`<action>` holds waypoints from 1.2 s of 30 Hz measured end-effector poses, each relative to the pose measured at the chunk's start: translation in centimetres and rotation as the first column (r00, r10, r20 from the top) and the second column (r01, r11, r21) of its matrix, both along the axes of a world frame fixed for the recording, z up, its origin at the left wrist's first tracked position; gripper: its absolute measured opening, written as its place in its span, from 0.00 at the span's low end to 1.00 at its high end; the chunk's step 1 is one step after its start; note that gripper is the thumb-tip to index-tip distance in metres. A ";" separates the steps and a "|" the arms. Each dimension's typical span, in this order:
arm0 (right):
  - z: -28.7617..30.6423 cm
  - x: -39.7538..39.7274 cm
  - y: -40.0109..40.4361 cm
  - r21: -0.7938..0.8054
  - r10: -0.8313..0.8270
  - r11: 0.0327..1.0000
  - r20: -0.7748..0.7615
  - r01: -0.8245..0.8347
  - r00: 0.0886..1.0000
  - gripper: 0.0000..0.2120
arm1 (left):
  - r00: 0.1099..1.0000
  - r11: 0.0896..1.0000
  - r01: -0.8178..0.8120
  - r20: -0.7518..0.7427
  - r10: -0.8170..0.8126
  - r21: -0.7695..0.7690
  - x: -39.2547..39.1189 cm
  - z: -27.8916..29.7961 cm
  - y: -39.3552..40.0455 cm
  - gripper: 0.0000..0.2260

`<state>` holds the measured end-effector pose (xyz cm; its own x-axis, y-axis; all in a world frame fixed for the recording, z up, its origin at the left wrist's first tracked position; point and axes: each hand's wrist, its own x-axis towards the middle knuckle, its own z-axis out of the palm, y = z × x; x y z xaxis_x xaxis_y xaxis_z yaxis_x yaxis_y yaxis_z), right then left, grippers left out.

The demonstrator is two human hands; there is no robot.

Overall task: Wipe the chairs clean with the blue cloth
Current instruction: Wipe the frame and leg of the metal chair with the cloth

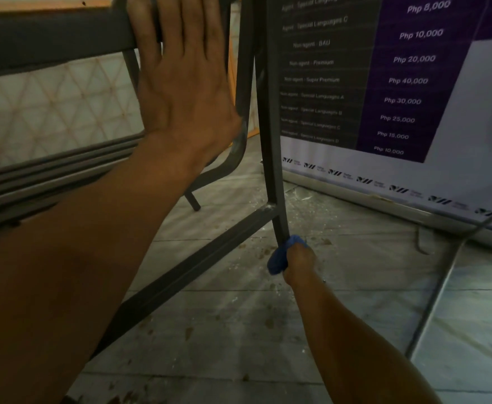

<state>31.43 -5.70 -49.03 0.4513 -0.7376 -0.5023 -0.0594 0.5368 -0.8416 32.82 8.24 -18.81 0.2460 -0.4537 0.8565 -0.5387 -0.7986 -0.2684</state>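
The chair (271,135) is a dark grey metal frame, standing on the dusty tiled floor (341,310), one slim leg running down to a crossbar joint low on the frame. The blue cloth (279,258) is bunched into a small wad, wrapped around that leg's foot, just below the joint.

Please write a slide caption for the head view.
Left hand steadies chair; right hand wipes leg with cloth.
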 end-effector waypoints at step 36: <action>4.0 -2.0 -0.7 -0.031 0.033 0.999 0.076 -0.031 0.997 0.09 | 0.823 0.830 0.199 -0.549 0.146 0.520 -4.8 -15.9 2.5 0.28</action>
